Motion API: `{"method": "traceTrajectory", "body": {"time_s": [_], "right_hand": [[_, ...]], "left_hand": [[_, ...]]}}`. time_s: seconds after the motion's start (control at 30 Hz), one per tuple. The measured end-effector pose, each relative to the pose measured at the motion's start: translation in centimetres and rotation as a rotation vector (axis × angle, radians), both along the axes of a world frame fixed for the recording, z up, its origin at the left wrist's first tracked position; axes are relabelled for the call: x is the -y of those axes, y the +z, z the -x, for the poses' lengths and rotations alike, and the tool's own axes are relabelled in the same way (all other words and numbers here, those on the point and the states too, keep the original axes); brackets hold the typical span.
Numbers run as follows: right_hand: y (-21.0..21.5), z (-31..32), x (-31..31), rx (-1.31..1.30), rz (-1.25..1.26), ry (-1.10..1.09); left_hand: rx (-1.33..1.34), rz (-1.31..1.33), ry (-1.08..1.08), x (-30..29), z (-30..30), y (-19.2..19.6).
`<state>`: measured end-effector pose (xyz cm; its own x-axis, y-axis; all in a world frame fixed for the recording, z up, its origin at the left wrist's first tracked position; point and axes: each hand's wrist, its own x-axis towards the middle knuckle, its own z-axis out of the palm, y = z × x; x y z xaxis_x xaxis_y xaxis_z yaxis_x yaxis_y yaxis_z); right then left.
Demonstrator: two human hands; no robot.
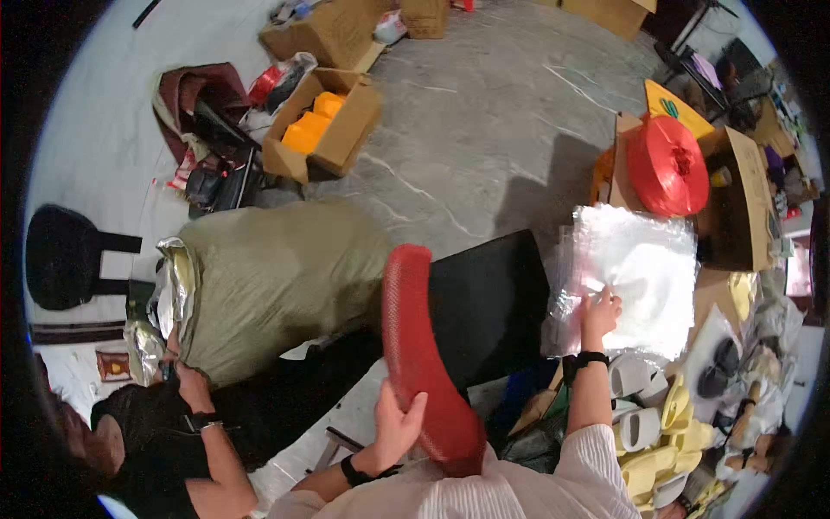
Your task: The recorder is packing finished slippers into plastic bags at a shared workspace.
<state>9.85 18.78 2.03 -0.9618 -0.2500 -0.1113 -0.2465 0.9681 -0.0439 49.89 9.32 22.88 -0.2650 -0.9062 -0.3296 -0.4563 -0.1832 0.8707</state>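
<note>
The left hand [399, 426] is wrapped around a long red shoe sole [421, 346] and holds it up on end. The right hand [599, 313] reaches out past the sole, to its right, and its fingers press flat on a stack of clear plastic bags [644, 277]. Just right of the bags sits a red roll of string [667, 164] in a brown box [750, 199]. Below the bags lie yellow and white slippers [650, 445]. Far to the left of the sole, another person's hand [192, 387] touches a big green sack [277, 277].
</note>
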Motion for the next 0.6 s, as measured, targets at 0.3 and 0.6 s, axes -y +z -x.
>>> {"method": "traceTrajectory", "body": {"time_s": [0.3,0.6], "right_hand": [[-0.4,-0.3,-0.7,-0.02,-0.019,-0.03],[0.7,-0.7,0.1,0.009,0.065,-0.026]], "left_hand": [[-0.002,0.062,-0.15,0.4,5.2,2.0],[-0.105,0.069,-0.291,15.2,4.2,-4.5]]}}
